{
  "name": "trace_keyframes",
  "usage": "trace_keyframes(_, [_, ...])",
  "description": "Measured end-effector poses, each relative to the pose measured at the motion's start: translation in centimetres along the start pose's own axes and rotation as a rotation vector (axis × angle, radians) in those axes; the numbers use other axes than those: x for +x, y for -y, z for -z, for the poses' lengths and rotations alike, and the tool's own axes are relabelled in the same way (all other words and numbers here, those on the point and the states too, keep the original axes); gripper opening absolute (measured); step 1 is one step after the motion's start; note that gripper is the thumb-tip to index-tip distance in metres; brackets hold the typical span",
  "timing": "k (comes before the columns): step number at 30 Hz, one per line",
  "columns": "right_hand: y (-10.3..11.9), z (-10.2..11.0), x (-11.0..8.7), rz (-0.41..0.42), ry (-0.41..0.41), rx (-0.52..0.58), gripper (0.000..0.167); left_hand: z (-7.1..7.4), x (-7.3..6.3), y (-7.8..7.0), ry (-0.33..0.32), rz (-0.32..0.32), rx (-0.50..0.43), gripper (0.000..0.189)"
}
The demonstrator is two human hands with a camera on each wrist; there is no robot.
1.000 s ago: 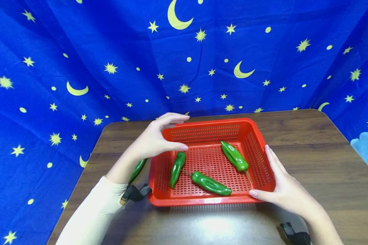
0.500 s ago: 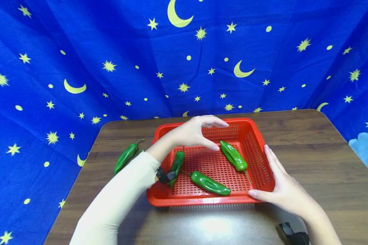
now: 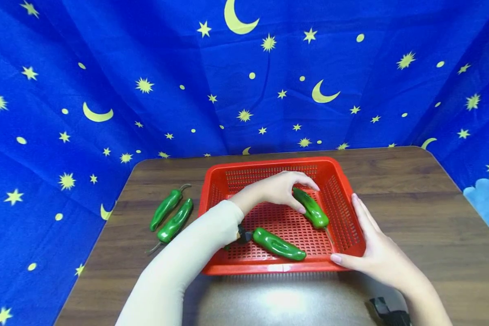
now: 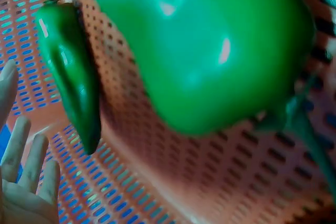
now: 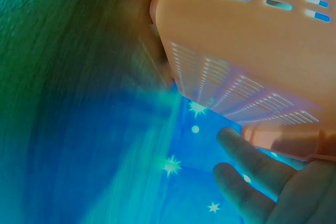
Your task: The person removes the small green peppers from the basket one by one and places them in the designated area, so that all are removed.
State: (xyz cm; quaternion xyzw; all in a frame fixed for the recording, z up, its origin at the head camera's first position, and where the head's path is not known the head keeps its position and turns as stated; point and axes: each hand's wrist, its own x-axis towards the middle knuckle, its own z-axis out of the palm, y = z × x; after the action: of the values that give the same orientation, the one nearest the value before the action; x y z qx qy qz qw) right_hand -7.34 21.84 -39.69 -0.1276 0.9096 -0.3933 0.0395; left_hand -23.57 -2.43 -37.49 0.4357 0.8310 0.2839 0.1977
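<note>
Inside the red plastic basket (image 3: 244,269), my left hand (image 3: 283,188) reaches over a green chili pepper (image 3: 315,213), thumb and fingers spread on either side of its pointed end. The left wrist view has those fingers (image 4: 32,163) apart, beside a pepper (image 4: 68,72); another pepper (image 4: 210,51) looms close to that camera. A second pepper (image 3: 279,244) lies along the basket's front side. My left wrist hides most of a third. My right hand (image 3: 375,249) holds the basket's front right corner, thumb on the rim and fingers along the outer wall.
Two more green peppers, one farther back (image 3: 165,209) and one nearer (image 3: 176,222), lie on the wooden table (image 3: 415,203) left of the basket. A blue curtain (image 3: 187,59) with moons and stars hangs behind and at the sides.
My left hand has moved right and down, from the basket's left side to the right-hand pepper. Both table peppers now show. The right hand stays at the basket corner.
</note>
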Motion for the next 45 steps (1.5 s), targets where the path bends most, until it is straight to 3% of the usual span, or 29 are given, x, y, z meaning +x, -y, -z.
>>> trace_keyframes(12, [0.0, -0.2, -0.1, -0.001, -0.004, -0.008, 0.13, -2.6, 1.4, 1.4, 0.041, -0.071, 0.167, 0.058])
trace_keyframes(22, [0.0, 0.0, -0.1, -0.001, -0.002, 0.007, 0.13, -3.5, 1.5, 1.0, 0.061, -0.027, 0.276, 0.055])
trace_keyframes(45, [-0.1, 0.0, -0.2, 0.002, -0.001, -0.008, 0.129, -3.7, 1.4, 0.9, 0.111, -0.009, 0.304, 0.053])
